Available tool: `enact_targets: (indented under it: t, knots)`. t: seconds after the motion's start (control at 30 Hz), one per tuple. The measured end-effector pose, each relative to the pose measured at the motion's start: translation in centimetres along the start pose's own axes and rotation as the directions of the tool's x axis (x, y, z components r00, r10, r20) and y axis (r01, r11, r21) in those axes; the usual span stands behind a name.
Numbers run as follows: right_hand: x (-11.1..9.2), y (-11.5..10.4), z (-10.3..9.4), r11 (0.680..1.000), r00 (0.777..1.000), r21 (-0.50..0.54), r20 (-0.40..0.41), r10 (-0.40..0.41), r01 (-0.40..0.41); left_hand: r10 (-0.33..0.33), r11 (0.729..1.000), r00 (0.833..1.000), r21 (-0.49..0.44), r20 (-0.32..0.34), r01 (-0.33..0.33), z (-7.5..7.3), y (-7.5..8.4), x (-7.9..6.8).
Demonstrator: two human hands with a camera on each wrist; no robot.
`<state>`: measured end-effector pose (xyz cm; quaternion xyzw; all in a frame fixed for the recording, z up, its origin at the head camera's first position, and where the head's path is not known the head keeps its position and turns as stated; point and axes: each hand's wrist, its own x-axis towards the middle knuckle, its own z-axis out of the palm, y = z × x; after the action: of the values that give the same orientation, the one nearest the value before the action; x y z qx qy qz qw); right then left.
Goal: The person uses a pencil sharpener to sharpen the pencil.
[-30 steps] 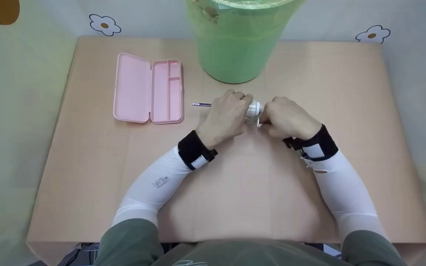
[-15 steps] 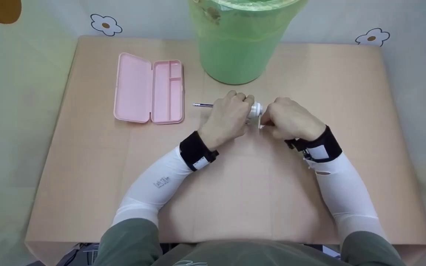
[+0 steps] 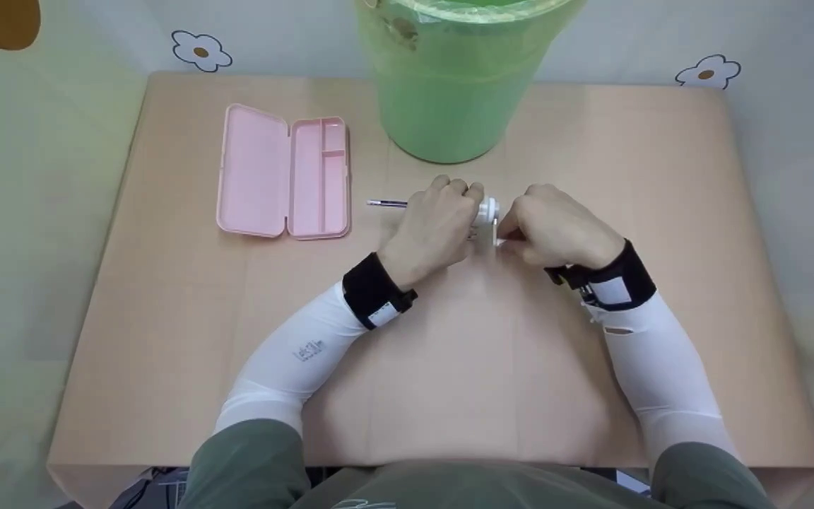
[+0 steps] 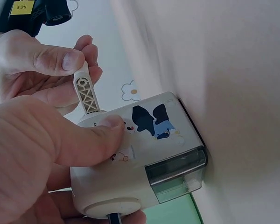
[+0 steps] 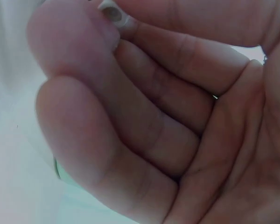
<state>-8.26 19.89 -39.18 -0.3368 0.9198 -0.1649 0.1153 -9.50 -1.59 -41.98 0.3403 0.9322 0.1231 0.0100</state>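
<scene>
My left hand (image 3: 435,223) grips a white crank pencil sharpener (image 4: 172,133) with cartoon pictures on its side, its thumb lying across the body. A clear shavings drawer (image 4: 179,175) shows on the sharpener in the left wrist view. Out of the end opposite the crank sticks a dark pencil (image 3: 387,203), pointing left in the head view. With thumb and fingers, my right hand (image 3: 559,226) pinches the free end of the white crank handle (image 4: 87,95). Close up in the right wrist view, the handle's tip (image 5: 113,13) shows between the fingers. Most of the sharpener is hidden in the head view.
An open pink pencil case (image 3: 319,177) with compartments lies to the left of my hands. Behind them stands a large green translucent bin (image 3: 449,106). A beige cloth covers the table (image 3: 442,382), and patterned walls stand around it.
The right hand has shifted very slightly to the right, and the crank handle looks a little straighter in the head view. The left hand keeps its grip on the sharpener.
</scene>
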Motion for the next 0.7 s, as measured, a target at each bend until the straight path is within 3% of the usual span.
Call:
enact_targets:
  t: [0.7]
  knots:
    - [-0.22,0.04,-0.91,0.999,0.998,-0.003,-0.034,-0.05,0.049,-0.013,1.0,1.0,-0.005,0.019,0.014,-0.03,0.02,0.13]
